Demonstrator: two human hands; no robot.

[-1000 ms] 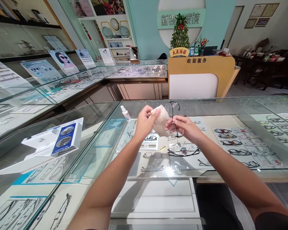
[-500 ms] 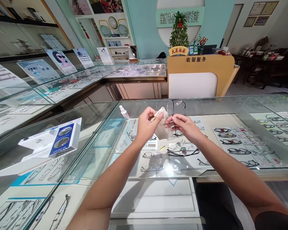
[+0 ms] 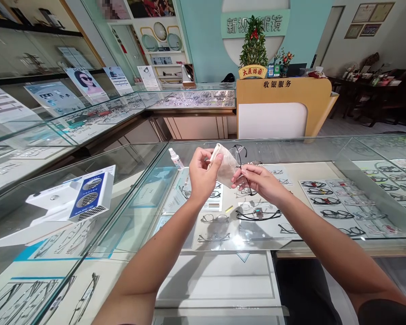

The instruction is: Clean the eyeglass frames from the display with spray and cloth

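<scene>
A pale cloth (image 3: 225,169) hangs between my two hands above the glass display case. My left hand (image 3: 205,174) pinches its upper left part, thumb on top. My right hand (image 3: 255,178) has its fingers closed on a pair of thin dark-framed glasses (image 3: 240,155), at the cloth's right edge. One lens of the glasses lies partly behind the cloth, and a dark temple arm reaches down below my right fingers. A small white bottle (image 3: 176,159) stands on the glass, left of my left hand.
Many glasses frames (image 3: 259,215) lie inside the glass case (image 3: 223,247) under my hands. An opened white and blue box (image 3: 92,194) rests on the glass at the left. Beyond the case is a wooden counter (image 3: 284,90) with a plant (image 3: 253,47).
The cloth has tilted and its top edge has moved up and left with my left hand. The glasses have turned slightly in my right hand.
</scene>
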